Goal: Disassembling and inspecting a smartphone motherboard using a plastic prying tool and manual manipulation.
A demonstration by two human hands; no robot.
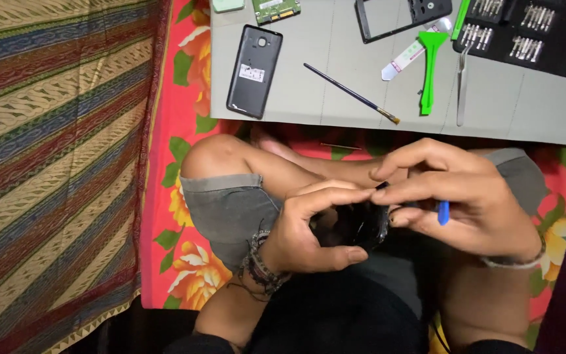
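On a floral bedsheet, below the grey surface [361, 98], we hold the black phone [355, 226] between 2 hands: left hand [302, 236] cradling it, right hand [466, 203] pinching a blue pick [443, 212] just right of its edge.

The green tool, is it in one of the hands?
No, the green tool lies on the grey mat, away from both hands.

Red floral sheet [185, 262] beside striped woven cloth [54, 164], under a grey mat [335, 98].

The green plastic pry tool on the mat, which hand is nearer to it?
Right. The right hand lies just below the green pry tool; the left hand is farther down-left.
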